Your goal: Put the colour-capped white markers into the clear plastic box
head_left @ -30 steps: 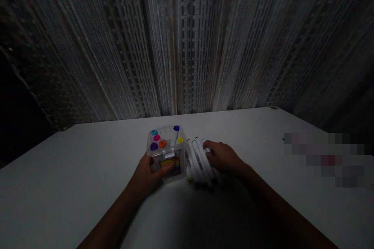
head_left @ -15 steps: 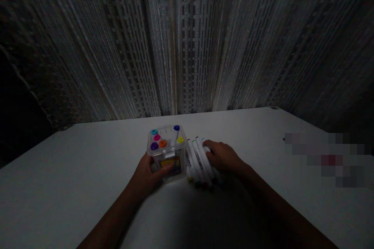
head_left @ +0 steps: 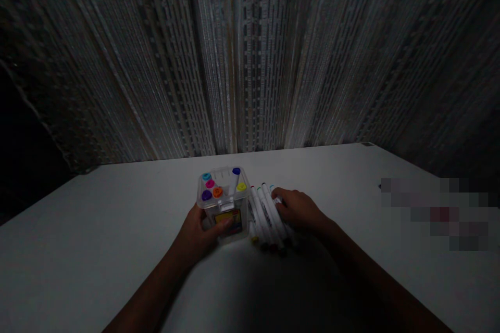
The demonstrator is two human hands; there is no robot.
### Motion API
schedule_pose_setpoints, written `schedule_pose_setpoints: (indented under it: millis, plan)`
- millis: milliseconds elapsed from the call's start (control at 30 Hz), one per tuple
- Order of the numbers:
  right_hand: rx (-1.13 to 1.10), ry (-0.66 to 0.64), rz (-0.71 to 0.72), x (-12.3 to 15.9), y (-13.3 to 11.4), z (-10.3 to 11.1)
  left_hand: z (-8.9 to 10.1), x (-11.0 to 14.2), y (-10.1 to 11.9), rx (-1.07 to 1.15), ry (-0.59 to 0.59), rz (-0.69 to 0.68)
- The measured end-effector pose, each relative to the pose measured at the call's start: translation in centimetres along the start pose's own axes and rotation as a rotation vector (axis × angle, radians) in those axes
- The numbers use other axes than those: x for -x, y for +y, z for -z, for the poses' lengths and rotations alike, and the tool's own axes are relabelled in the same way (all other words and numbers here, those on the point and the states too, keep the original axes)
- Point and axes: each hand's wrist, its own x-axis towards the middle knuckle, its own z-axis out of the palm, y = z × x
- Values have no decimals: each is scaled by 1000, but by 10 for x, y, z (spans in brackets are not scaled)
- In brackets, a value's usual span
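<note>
My left hand (head_left: 199, 235) is wrapped round the lower left side of a clear plastic box (head_left: 245, 218), its thumb across the label on the front. Coloured marker caps (head_left: 217, 192) in orange, pink, purple, blue and yellow show at the top of the box. Several white markers (head_left: 265, 216) lie side by side on the table, right against the box's right side. At the right end of this row, the fingers of my right hand (head_left: 299, 209) are closed on a marker (head_left: 278, 200) with a light blue tip. The fingertips partly hide that marker.
The white table (head_left: 117, 229) stretches out on both sides. A patterned curtain (head_left: 250, 62) hangs along its far edge. At the right, a blurred-out patch (head_left: 441, 213) covers something I cannot make out. The light is dim.
</note>
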Motion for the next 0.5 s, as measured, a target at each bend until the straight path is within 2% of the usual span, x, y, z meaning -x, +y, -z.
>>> schedule_pose_setpoints:
  millis: [367,500]
  plan:
    - [-2,-10,-16,0,-2,1,-1,0,1,1,-17,-51]
    - [-10,-8,-11,0,-2,0,-1,-1,1,4,1,-22]
